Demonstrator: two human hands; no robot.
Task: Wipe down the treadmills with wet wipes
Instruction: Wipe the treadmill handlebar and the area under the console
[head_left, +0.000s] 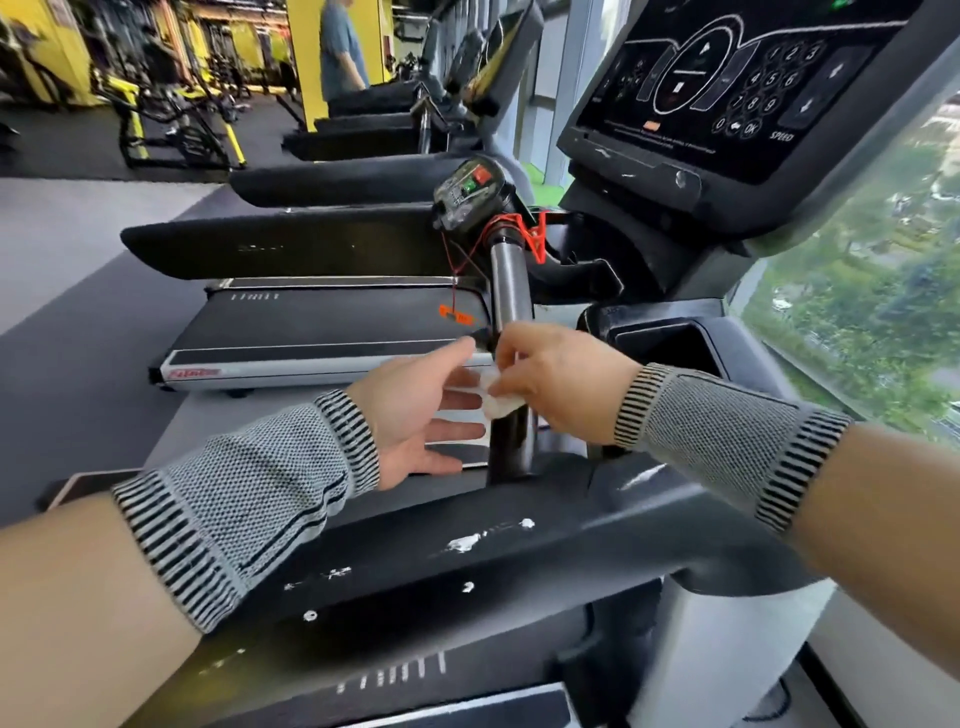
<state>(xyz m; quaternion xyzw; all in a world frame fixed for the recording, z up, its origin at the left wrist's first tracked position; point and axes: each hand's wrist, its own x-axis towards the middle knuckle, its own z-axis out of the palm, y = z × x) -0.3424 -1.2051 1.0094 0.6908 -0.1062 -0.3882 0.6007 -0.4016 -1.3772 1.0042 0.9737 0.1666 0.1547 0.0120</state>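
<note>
nearest, the scuffed black handrail (467, 566) runs below both wrists; beyond it the right hand (561, 384) pinches a white wet wipe (498, 400) against the upright grip bar (511, 291), left hand (415, 410) wide open beside it.

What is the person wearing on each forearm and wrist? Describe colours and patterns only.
Both the left hand and the right hand are bare. Each wrist carries a knitted grey band with a fine dotted weave, edged at both ends by black-and-white striped ribbing. The forearms above are uncovered.
</note>
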